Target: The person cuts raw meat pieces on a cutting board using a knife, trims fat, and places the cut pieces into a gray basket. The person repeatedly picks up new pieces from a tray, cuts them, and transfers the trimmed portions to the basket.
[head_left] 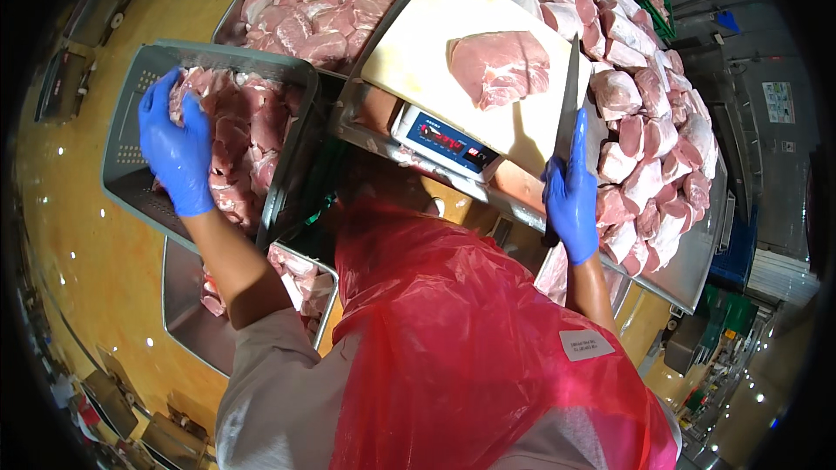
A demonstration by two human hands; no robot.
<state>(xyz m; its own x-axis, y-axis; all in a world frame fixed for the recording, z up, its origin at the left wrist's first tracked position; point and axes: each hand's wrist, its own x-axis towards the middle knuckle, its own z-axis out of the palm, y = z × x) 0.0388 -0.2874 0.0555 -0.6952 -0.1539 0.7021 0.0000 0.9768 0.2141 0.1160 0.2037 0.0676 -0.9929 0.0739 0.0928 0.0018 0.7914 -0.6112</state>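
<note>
My left hand [177,152], in a blue glove, is over the left side of a grey plastic crate [296,78] of cut pink meat pieces [233,135]. Its thumb and fingers are apart and nothing shows clearly gripped, though the fingertips meet the meat's edge. My right hand [572,209], also gloved in blue, is closed round the dark handle of a long knife [571,91], the index finger stretched along it. The blade points away from me, by the right edge of a white cutting board [405,52]. A single slab of meat [501,68] lies on that board.
A digital scale [448,144] sits at the board's near edge. Large meat chunks [644,135] heap on the metal table to the right. Behind the crate a metal tub [235,22] holds more cuts; another metal tub [187,296] stands below the crate.
</note>
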